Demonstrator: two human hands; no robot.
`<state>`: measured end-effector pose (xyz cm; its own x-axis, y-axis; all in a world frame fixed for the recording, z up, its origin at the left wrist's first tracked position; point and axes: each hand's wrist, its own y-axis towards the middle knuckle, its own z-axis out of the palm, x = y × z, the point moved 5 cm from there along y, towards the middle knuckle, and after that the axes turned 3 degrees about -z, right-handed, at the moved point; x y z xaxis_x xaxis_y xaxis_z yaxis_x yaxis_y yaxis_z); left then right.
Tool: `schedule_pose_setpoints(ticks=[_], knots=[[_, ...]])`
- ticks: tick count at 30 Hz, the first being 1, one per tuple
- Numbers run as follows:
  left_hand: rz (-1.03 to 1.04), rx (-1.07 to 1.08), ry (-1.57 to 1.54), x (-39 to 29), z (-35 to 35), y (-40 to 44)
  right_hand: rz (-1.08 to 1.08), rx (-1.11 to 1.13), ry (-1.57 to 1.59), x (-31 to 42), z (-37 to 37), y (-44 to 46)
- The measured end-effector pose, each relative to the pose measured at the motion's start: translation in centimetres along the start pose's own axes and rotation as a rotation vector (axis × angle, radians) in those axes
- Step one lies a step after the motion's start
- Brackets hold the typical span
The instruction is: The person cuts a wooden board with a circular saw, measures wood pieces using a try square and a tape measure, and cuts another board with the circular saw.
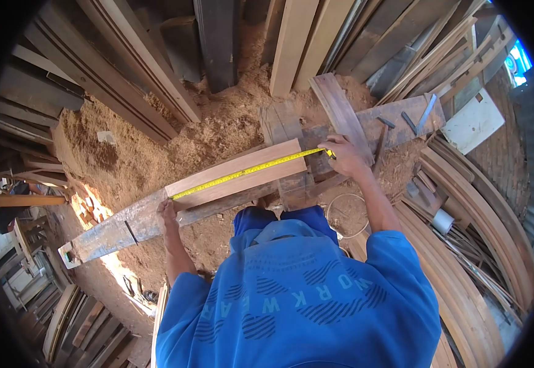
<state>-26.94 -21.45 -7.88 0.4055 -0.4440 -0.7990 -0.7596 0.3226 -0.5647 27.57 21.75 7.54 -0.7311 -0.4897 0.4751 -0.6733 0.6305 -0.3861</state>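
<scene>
A yellow tape measure (242, 173) is drawn out along the top of a short, slightly curved wooden board (236, 161). My right hand (345, 156) is closed round the tape's case, just past the board's right end. At the left end, my left hand (167, 211) pinches the tip of the tape against the board's corner; its fingertips are partly hidden. The board rests on a long, worn wooden plank bench (110, 222).
Sawdust (113, 153) covers the ground beyond the bench. Long timbers (218, 46) lean at the back. Another board (342, 110) lies across the bench near dark metal pieces (409, 122). Curved wooden pieces (457, 264) are stacked at right. A person (3, 214) is at far left.
</scene>
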Motion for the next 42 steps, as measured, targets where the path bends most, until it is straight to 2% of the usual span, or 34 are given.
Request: schedule_pose_setpoints(ticks=[24, 33, 35, 37, 39, 40, 41, 42], knots=[[0.033, 0.084, 0.038, -0.2, -0.7, 0.8, -0.005, 0.005, 0.036, -0.2, 0.1, 0.5], [-0.019, 0.042, 0.057, -0.2, -0.7, 0.8, -0.032, 0.024, 0.057, 0.5, 0.3, 0.6], [0.123, -0.031, 0.22, -0.9, -0.9, 0.9, -0.123, 0.096, 0.08, 2.4, 0.7, 0.8], [0.258, -0.112, 0.335, -3.5, 1.4, 0.8, -0.148, 0.16, 0.139, 3.8, 1.1, 0.9], [0.374, -0.218, 0.401, -7.8, 5.8, -3.4, -0.121, 0.23, 0.24, 3.9, 2.1, 1.0], [0.426, -0.197, 0.394, -7.3, 7.6, -3.3, -0.106, 0.194, 0.293, 3.4, 2.1, 1.1], [0.541, -0.133, 0.686, -8.3, 10.5, -5.0, -0.094, 0.157, 0.346, 2.6, 2.0, 1.2], [0.362, -0.006, 0.663, -10.0, 15.0, -7.6, -0.083, 0.12, 0.4, 1.7, 1.9, 1.3]])
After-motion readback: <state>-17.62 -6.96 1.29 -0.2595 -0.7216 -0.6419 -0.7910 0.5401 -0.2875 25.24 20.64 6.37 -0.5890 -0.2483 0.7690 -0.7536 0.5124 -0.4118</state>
